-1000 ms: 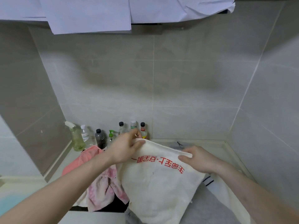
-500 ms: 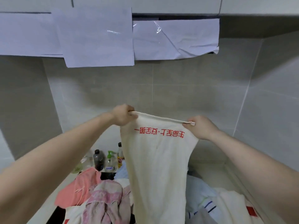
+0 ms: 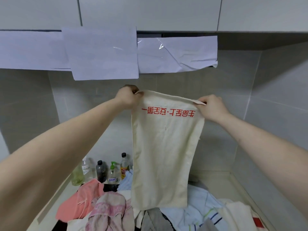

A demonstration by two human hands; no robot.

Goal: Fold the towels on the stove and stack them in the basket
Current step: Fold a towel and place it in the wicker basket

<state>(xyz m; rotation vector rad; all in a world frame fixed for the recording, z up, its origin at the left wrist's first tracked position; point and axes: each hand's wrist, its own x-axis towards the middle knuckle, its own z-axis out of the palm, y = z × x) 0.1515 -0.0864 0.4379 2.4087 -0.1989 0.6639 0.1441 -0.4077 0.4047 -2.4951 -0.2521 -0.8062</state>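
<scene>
A cream towel [image 3: 165, 155] with red printed characters hangs full length in the air above the stove. My left hand [image 3: 127, 97] pinches its top left corner and my right hand [image 3: 212, 108] pinches its top right corner. Below it lies a heap of unfolded towels: a coral pink one [image 3: 80, 204], a pink patterned one [image 3: 110, 212], a white one with blue and green stripes [image 3: 200, 212], a cream one with a red patch [image 3: 240, 217] and a pale blue one [image 3: 125, 180]. No basket is in view.
Several bottles [image 3: 101, 170] stand against the tiled back wall at the left. White paper sheets [image 3: 103, 52] hang from the hood under the upper cabinets. A tiled side wall [image 3: 280, 114] closes the right side.
Both hands have lifted the cream towel from the pile up to full height, and it now hangs straight. The view has tilted up toward the cabinets.
</scene>
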